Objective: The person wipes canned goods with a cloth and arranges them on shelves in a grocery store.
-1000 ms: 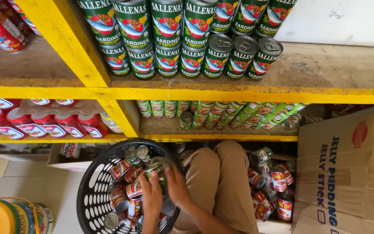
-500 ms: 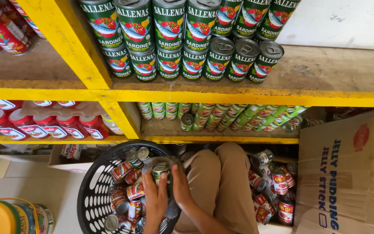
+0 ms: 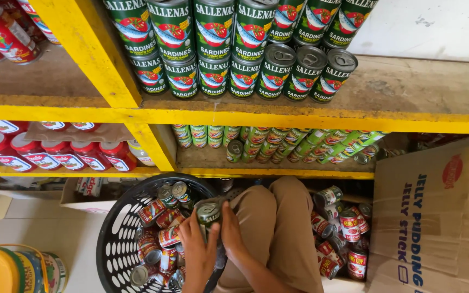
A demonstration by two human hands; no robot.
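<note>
Both hands are wrapped around one green tin can [image 3: 208, 212], which has a silver pull-tab lid on top. The left hand [image 3: 197, 250] grips it from the left side, with the fingers curled around the can. The right hand [image 3: 230, 233] presses on it from the right side, so the can sits tight between the two hands. The can is held up just above the right edge of a round black plastic basket [image 3: 116, 244]. The basket is full of red tin cans [image 3: 158, 228] lying this way and that. The hands are right beside the person's knee, in tan trousers [image 3: 278, 233]. On the other side of the knee there is a pile of more red cans [image 3: 343, 233] on the floor. Next to that pile stands a brown cardboard box [image 3: 435, 217]. Above it all is a yellow wooden shelf [image 3: 299, 120]. Green sardine cans [image 3: 229, 49] are stacked on the top board, and more green cans [image 3: 278, 142] lie in rows on the board below. Red-topped cans [image 3: 55, 152] stand on the left side of the shelf.
</note>
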